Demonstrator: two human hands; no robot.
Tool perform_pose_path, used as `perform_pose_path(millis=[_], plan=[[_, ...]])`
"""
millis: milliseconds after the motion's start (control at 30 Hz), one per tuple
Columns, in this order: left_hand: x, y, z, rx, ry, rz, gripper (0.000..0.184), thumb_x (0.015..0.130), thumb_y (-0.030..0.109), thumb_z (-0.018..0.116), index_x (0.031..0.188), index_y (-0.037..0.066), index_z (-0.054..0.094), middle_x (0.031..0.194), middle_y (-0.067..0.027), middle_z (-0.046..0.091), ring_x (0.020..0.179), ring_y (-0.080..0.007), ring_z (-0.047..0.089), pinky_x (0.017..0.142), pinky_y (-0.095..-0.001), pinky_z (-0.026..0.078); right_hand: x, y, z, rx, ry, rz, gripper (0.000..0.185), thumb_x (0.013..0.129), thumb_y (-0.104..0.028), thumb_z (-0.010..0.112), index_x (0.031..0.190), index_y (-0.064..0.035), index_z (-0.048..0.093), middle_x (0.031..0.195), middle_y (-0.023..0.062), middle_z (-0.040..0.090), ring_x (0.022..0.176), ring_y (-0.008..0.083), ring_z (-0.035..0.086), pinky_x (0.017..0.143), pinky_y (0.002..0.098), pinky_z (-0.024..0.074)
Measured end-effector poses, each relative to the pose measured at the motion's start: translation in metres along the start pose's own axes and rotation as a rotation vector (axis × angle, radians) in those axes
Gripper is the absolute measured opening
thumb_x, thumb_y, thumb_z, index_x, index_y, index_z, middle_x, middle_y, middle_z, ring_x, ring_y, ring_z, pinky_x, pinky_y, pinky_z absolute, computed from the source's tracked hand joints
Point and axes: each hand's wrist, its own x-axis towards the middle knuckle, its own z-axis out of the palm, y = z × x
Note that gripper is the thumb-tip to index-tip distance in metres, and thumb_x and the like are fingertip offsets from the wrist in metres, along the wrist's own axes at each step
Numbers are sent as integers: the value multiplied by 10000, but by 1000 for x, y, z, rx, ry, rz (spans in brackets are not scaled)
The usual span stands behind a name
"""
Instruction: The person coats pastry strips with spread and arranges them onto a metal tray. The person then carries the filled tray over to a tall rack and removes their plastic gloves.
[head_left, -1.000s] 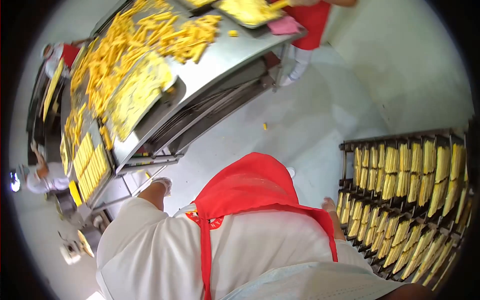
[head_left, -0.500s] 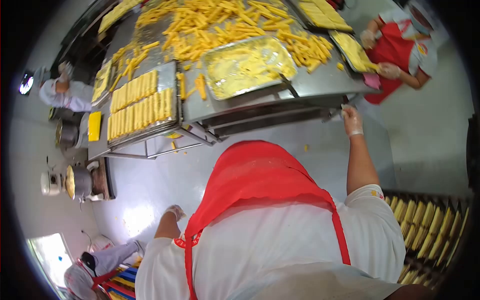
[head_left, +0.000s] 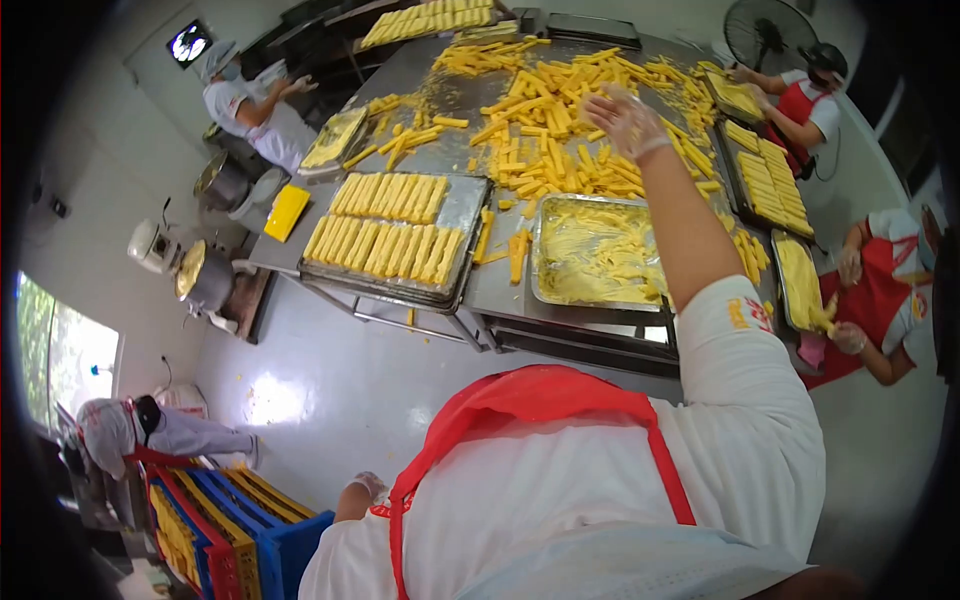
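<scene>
My right hand [head_left: 626,120], in a clear plastic glove, reaches out over a heap of yellow bread-like sticks [head_left: 545,125] on the metal table. Its fingers are stretched out and nothing shows in them; whether they touch the sticks I cannot tell. Below that arm sits a metal tray [head_left: 537,262] smeared with pale yellow cream, partly covered by the forearm. My left hand [head_left: 370,486], also gloved, hangs low by my side. Its fingers are mostly hidden, and no object is visible there.
Left of the cream tray, a baking tray [head_left: 474,215] carries two rows of coated sticks. Co-workers stand at the right [head_left: 880,275], far right [head_left: 805,105] and far left [head_left: 255,105]; another bends by stacked colored crates [head_left: 290,540]. A mixing pot [head_left: 205,280] stands at left.
My right hand has moved from the table's front edge up and forward over the heap. The view has shifted, showing more of the far table. My left hand stays low.
</scene>
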Motion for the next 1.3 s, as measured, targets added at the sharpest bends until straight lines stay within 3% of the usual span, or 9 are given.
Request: perform_pose_path(millis=[133,200,267,567,767,967,1033,1167,1300], plan=[[5,6,48,-24,-12,14,271,929,269,498,1106,163,673,1135,-9,665,1059,-197,604,832,-387,488,69,82,43,-42,42,59,518,917,-168,616,1328,35,375,1283,276,483,1101,387,565,945,439,515],[3,-3,74,1,-24,27,277,932,272,493,1118,167,671,1147,-6,662,1071,-194,599,836,-386,482,109,116,36,-236,114,87,448,976,-288,525,1280,27,429,1286,325,488,1129,443,557,937,417,533],[-3,-28,94,63,-37,37,284,935,275,489,1129,171,668,1160,-2,659,1084,-191,594,840,-386,477,111,131,64,-132,311,110,568,1000,-243,468,1483,-45,246,1480,196,363,1302,336,442,1043,421,431],[-15,-149,163,413,46,100,314,947,290,469,1179,189,655,1216,13,647,1140,-179,572,856,-384,454,167,181,40,-236,388,-42,522,994,-283,482,1416,-26,313,1391,260,424,1220,399,500,974,421,495],[-46,-121,121,123,-152,-44,353,961,271,422,1252,208,611,1310,28,592,1210,-170,531,898,-382,428,247,181,23,-241,400,-124,501,991,-310,491,1372,-14,358,1331,304,465,1166,442,539,928,421,537],[-92,-57,85,-220,-185,-162,354,958,283,426,1255,216,607,1307,28,592,1208,-170,530,909,-380,422,323,172,12,-114,451,-85,574,991,-296,481,1468,-50,279,1391,246,414,1180,394,526,903,384,525],[-103,-37,78,-292,-206,-203,354,957,286,427,1256,218,606,1306,28,592,1208,-170,530,912,-379,420,347,173,1,-136,443,-30,614,984,-307,511,1483,-72,240,1459,252,341,1234,389,504,836,343,581],[-136,-8,60,-366,-263,-274,355,956,294,430,1258,224,603,1303,27,592,1207,-169,530,919,-378,416,378,181,-20,-100,373,12,689,971,-309,546,1509,-83,180,1495,197,310,1270,342,472,749,256,588],[-163,0,35,-402,-307,-314,356,954,302,433,1259,229,600,1301,27,592,1206,-169,530,926,-376,412,419,195,-33,21,336,28,720,961,-287,569,1518,-94,156,1500,177,312,1272,342,471,750,255,590]])
